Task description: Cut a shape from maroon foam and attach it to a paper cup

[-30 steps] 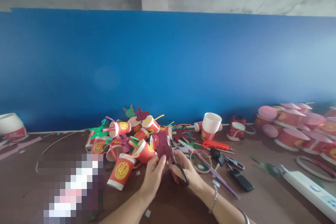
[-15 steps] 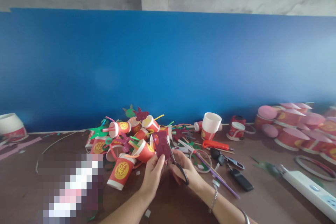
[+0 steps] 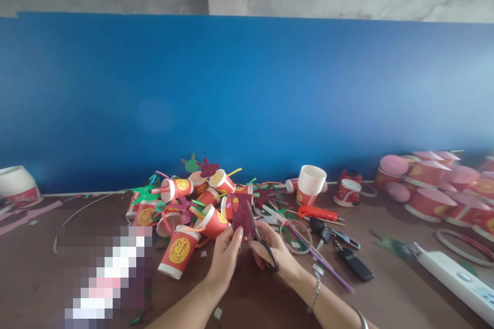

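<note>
My left hand (image 3: 227, 254) pinches a dark maroon piece of card or paper (image 3: 242, 216) by its lower edge and holds it upright. My right hand (image 3: 272, 247) is closed round the black handles of a pair of scissors (image 3: 267, 251). Their blades point up along the right edge of the maroon piece; how far they are apart I cannot make out. Just behind my hands lies a heap of red and white paper cups (image 3: 179, 250), with straws and green and maroon cut-out figures (image 3: 209, 167) among them.
A white cup (image 3: 312, 180) stands upright behind my right hand. Near it lie an orange-red tool (image 3: 317, 213), keys (image 3: 324, 231) and a black key fob (image 3: 355, 263). At the right are a white power strip (image 3: 451, 272) and pink-topped cups (image 3: 430, 203). A blue panel (image 3: 247, 97) closes off the back.
The maroon piece has tilted and shifted slightly in my left hand, its top leaning further left. The scissors stay against its right side, and both hands have barely moved.
</note>
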The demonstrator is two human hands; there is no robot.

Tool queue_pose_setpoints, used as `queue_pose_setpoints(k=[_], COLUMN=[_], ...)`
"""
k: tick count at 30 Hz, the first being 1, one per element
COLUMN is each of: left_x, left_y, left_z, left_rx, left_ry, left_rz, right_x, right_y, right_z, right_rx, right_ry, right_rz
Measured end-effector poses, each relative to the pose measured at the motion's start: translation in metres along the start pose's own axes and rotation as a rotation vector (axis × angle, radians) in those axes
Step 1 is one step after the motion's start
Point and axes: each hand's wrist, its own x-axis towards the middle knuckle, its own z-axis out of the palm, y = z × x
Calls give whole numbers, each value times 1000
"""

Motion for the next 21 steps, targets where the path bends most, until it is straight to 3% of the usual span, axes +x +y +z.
queue_pose_setpoints(k=[21], left_x=[2], left_y=[-7], left_z=[-4], left_rx=[-12], left_ry=[121], left_rz=[24], right_x=[1], right_y=[2], right_z=[-2], right_rx=[-42], right_ry=[-17], right_rz=[25])
